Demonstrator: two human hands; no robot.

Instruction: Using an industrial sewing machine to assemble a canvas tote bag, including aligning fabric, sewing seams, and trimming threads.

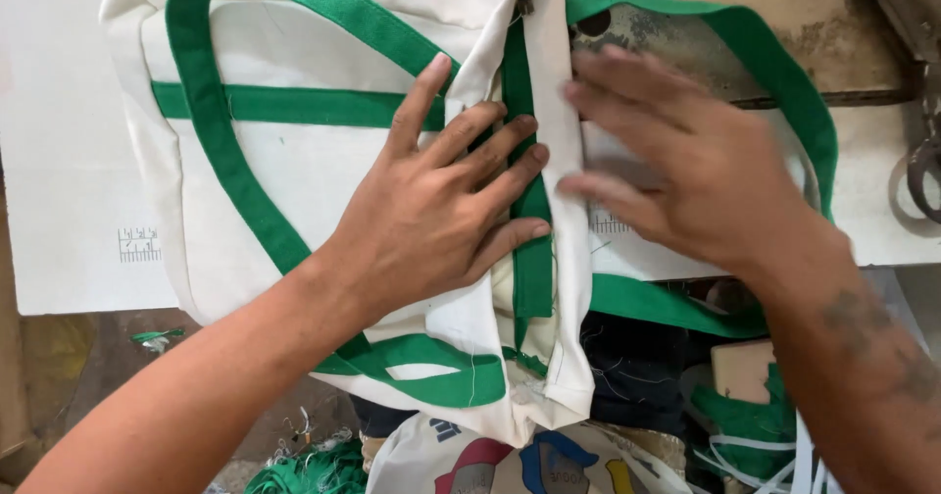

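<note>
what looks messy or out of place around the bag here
Loose green scraps lie heaped below the table edge, and thread ends trail off the bag's lower hem. The bag itself looks intact under both hands.

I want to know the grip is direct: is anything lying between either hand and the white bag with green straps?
Nothing visible. The left hand lies flat on the white bag, fingers over a green strap. The right hand rests on the bag's folded edge.

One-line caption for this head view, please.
Left hand presses flat on a white canvas bag with green straps; right hand flattens its folded edge.
</note>
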